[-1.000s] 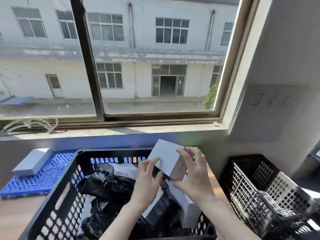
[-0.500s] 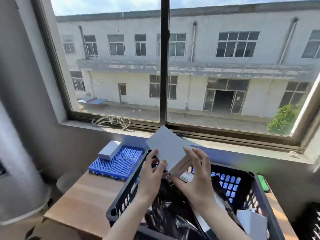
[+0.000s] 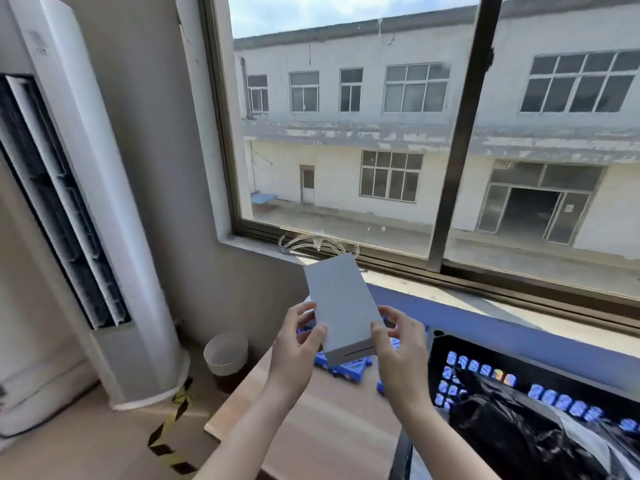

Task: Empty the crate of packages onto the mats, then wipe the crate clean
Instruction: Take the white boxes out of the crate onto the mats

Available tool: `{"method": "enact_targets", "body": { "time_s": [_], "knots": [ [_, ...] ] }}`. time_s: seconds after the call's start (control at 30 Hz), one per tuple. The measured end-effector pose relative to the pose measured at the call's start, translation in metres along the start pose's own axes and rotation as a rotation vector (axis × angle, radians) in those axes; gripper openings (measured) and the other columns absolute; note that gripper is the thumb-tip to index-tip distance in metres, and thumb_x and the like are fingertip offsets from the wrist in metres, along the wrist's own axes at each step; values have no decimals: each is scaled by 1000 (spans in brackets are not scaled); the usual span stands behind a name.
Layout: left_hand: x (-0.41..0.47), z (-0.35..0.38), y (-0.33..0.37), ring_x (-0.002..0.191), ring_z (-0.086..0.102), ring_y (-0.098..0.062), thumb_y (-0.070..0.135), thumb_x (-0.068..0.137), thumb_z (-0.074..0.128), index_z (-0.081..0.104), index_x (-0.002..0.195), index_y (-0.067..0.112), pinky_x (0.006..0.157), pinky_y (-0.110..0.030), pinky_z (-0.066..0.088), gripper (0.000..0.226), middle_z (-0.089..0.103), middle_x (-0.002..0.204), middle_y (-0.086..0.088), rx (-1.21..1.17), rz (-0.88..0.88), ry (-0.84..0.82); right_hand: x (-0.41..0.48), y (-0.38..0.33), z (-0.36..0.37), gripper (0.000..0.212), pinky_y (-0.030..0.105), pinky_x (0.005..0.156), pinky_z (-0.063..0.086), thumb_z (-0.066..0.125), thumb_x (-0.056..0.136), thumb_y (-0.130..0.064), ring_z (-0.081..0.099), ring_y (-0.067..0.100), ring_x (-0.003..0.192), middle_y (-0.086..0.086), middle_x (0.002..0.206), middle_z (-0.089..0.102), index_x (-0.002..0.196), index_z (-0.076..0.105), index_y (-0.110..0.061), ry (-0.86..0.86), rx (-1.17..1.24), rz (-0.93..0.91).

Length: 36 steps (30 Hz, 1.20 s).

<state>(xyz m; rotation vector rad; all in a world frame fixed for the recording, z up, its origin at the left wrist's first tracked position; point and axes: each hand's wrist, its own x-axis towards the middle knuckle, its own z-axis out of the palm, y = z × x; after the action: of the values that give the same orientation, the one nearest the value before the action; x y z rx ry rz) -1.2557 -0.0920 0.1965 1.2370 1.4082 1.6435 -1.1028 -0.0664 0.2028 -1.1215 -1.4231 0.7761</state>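
A light wooden table (image 3: 322,420) fills the lower middle of the frame, its near-left corner jutting over the floor (image 3: 86,441). Toward its far edge lies a blue mat (image 3: 349,367), mostly hidden from view. At lower right the black crate (image 3: 437,355) sits on the tabletop, black plastic-wrapped packages (image 3: 519,434) heaped inside. Down on the floor at left stands a small white bin (image 3: 225,353), touching the table's edge in the picture.

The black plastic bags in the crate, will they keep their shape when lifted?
Probably not. The black plastic bags look crumpled and creased, so they likely sag and flop. Their glossy film may be slippery. Unlike the white box, which looks stiff between both hands, their weight cannot be judged.
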Motion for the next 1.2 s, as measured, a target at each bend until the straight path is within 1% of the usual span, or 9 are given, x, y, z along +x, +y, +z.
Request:
{"method": "enact_targets", "body": {
  "time_s": [0.17,0.33,0.5,0.57,0.7,0.83,0.9,0.97,1.2],
  "knots": [
    [44,-38,-29,103,61,5,13,94,60,57,114,32,82,-25,56,28,62,120,9,33,-34,23,21,20,63,26,43,92,47,49,94,-36,58,7,100,-16,113,49,118,50,-47,-67,-55,106],
    [99,-45,-60,108,59,5,13,95,57,56,111,37,84,-18,49,29,63,119,12,81,-49,4,56,43,98,29,42,92,46,50,95,-35,59,2,95,-24,111,57,119,47,-52,-128,-63,166],
    [157,-29,-87,102,60,6,23,97,56,53,112,40,74,-15,51,23,61,120,15,114,-73,-83,108,73,119,37,28,81,47,47,98,-23,56,9,101,-4,120,57,135,45,-27,-82,-42,225],
    [179,-21,-97,102,61,3,26,95,60,53,115,37,71,-15,51,24,61,123,9,101,-115,-129,125,86,125,39,31,87,47,46,99,-22,54,12,107,-3,125,54,138,44,-24,-63,-45,246],
    [206,-5,-121,99,64,2,37,68,76,48,122,39,73,-20,53,60,57,127,13,74,-229,-291,148,111,134,36,33,97,44,47,99,-17,47,12,114,-5,124,46,134,45,-24,17,-67,276],
    [217,7,-150,106,61,-6,27,55,88,44,132,45,78,-18,53,90,53,125,12,221,-257,-505,160,147,137,31,42,95,45,51,95,-18,50,15,110,-7,113,47,120,48,-36,69,-135,339],
    [224,11,-166,107,60,-6,20,54,87,48,127,49,82,-21,54,88,53,124,11,280,-261,-534,161,170,138,33,43,91,46,51,92,-25,53,14,101,-9,112,49,106,42,-54,63,-209,370],
    [232,15,-186,113,57,-4,14,54,83,52,121,49,87,-25,55,81,52,129,10,288,-262,-539,160,189,140,34,42,91,45,53,91,-26,52,12,99,-11,111,50,100,42,-57,70,-234,414],
    [250,33,-245,118,53,-10,10,60,81,52,123,43,84,-28,57,76,48,130,12,298,-337,-640,164,241,145,26,26,82,41,52,95,-14,47,9,104,-3,114,46,114,49,-31,110,-220,539]
  ]
}}
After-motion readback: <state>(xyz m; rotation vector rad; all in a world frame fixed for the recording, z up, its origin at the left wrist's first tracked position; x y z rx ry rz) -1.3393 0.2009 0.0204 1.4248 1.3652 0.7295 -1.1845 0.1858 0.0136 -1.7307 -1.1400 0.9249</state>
